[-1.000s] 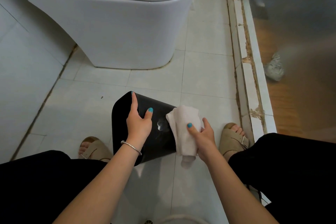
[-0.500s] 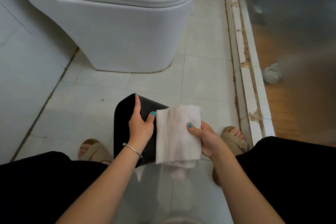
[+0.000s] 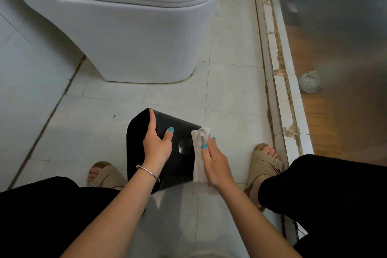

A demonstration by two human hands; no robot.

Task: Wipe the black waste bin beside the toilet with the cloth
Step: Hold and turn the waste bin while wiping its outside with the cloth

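Note:
The black waste bin [image 3: 138,153] lies tipped on the tiled floor between my feet, its glossy side facing up. My left hand [image 3: 156,142] grips its upper edge, fingers along the rim and thumb on the shiny face. My right hand [image 3: 213,163] holds a white cloth [image 3: 199,157] and presses it against the bin's right side. The cloth hangs down past the bin's lower right corner.
A white toilet [image 3: 136,27] stands just beyond the bin. A raised tiled kerb [image 3: 278,81] runs along the right, with a glass shower screen and a crumpled white wad [image 3: 308,84] behind it. A tiled wall [image 3: 25,69] closes the left. My sandalled feet [image 3: 263,163] flank the bin.
The cloth was spread wide over the bin's face half a second ago; it is now drawn to the right edge and bunched narrow under my right hand. My left hand keeps its grip.

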